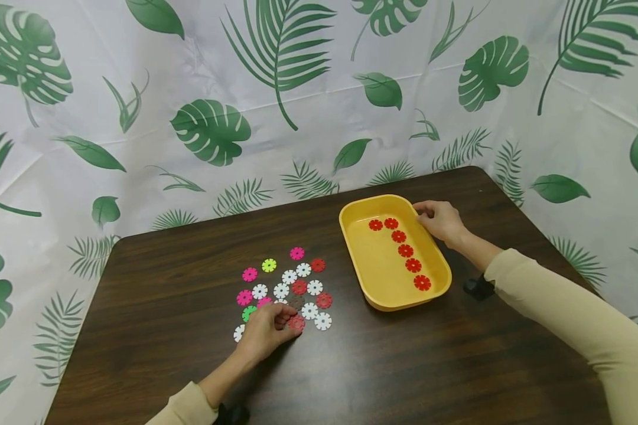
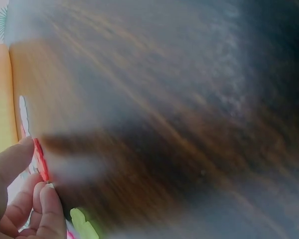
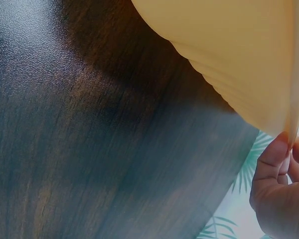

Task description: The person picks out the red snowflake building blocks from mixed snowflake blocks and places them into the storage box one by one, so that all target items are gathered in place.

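Note:
At the near edge of a group of notched plastic discs, my left hand [image 1: 266,332] pinches a red disc [image 1: 296,323] between thumb and fingertips. The left wrist view shows that red disc [image 2: 41,159] edge-on at the thumb tip. My right hand [image 1: 441,221] grips the far right rim of a yellow tray [image 1: 367,277]. In the right wrist view, thumb and fingers [image 3: 271,172] pinch the tray's rim [image 3: 292,99]. Several red discs [image 1: 406,251] lie inside the tray, in a bent row along its right side.
White discs [image 1: 323,321], pink discs [image 1: 250,274], a yellow disc [image 1: 269,265], a green disc [image 1: 248,313] and other red discs [image 1: 324,300] lie flat on the dark wooden table [image 1: 159,307]. A leaf-patterned cloth [image 1: 308,141] hangs behind the table.

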The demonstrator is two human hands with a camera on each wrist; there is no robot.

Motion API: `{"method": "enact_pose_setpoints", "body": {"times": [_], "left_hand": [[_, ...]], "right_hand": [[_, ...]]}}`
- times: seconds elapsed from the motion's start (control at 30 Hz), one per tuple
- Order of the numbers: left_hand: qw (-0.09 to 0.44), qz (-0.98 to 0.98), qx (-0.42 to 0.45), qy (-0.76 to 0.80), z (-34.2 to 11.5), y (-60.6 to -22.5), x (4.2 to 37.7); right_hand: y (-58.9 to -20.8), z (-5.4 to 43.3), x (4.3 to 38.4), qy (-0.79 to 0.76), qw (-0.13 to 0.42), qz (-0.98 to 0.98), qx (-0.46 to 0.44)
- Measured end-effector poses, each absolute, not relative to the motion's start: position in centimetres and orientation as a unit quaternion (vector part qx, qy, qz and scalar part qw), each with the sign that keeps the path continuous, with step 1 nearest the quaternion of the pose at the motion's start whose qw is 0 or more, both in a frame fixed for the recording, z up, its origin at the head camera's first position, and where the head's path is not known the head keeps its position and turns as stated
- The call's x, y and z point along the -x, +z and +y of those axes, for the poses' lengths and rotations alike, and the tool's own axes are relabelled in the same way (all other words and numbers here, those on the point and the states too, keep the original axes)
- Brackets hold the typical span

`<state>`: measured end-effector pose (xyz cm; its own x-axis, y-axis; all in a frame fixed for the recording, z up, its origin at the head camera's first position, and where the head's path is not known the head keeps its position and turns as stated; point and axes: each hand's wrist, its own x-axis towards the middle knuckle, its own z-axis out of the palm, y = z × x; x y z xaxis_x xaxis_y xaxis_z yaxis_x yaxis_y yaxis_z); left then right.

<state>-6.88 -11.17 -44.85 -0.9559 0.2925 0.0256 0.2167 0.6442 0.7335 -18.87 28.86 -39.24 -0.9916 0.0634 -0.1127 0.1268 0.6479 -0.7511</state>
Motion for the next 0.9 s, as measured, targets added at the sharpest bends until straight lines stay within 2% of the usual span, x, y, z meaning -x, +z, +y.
{"method": "enact_pose_setpoints", "body": {"times": [0.9], "left_hand": [[0.051, 0.9, -0.148, 0.406, -10.98, -44.73, 6.94]], "right_hand": [[-39.09, 28.72, 18.71, -0.414, 0.04, 0.908, -0.048]]}}
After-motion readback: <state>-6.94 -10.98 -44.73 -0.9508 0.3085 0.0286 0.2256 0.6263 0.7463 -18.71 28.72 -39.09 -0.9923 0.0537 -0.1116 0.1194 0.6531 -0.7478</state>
